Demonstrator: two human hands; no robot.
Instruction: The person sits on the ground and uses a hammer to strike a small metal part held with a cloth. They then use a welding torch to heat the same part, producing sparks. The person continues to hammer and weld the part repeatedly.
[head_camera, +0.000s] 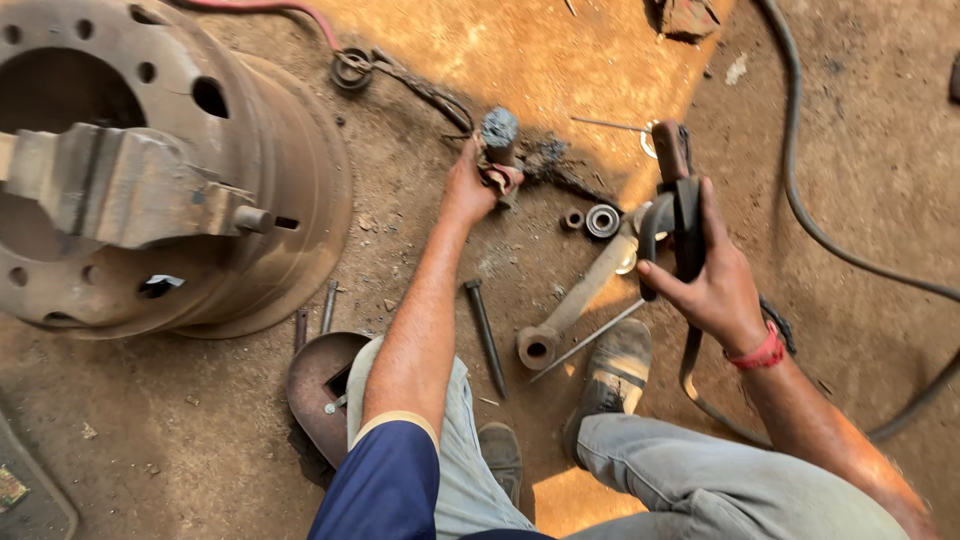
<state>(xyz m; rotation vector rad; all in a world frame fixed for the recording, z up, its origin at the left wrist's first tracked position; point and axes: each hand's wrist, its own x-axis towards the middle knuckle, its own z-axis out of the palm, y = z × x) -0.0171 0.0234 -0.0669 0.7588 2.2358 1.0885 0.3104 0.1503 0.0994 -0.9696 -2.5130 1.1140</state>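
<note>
A rusty wheel rim (180, 170) is filling the upper left of the frame. Right of centre, the right hand (710, 285) is gripping a welding electrode holder (680, 215) above a steel lever arm (580, 300). At upper centre, the left hand (470, 185) is clenching a short grey cylinder (498, 135).

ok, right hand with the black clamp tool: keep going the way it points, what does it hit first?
The right hand points its black clamp tool up and away over the dirt floor. First in that line looks like the small metal ring with a thin rod beside it, though depth is unclear.
</note>
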